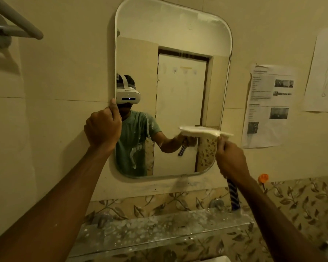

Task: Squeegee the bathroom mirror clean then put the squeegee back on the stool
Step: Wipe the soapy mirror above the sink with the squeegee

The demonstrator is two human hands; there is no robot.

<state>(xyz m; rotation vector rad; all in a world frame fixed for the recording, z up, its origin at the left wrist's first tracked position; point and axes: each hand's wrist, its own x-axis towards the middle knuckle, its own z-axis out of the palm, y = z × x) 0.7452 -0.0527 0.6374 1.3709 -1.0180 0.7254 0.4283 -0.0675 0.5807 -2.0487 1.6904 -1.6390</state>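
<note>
**At the mirror, a squeegee meets the glass**

Against a tiled bathroom wall, a person works on a mirror (173,87) with rounded corners. The left hand (102,127) is clenched on the mirror's left edge, thumb up along the rim, about halfway down. The right hand (232,159) is wrapped around the handle of a squeegee (206,132), whose pale blade lies roughly level across the lower right part of the glass, its right end reaching just past the mirror's edge. The striped blue-and-white handle runs down below the fist toward a shelf (159,229) under the mirror, which is speckled with white spots. White streaks and drips mark the glass, thickest at lower left; a hazy film clings along the top edge. The reflection shows the person in a green T-shirt, wearing a white headset, with a closed door behind. Printed sheets (269,104) are stuck to the wall right of the mirror, with a line drawing on paper further right. A towel rail (17,21) juts in at upper left. Leaf-patterned tiles run along the wall below.
</note>
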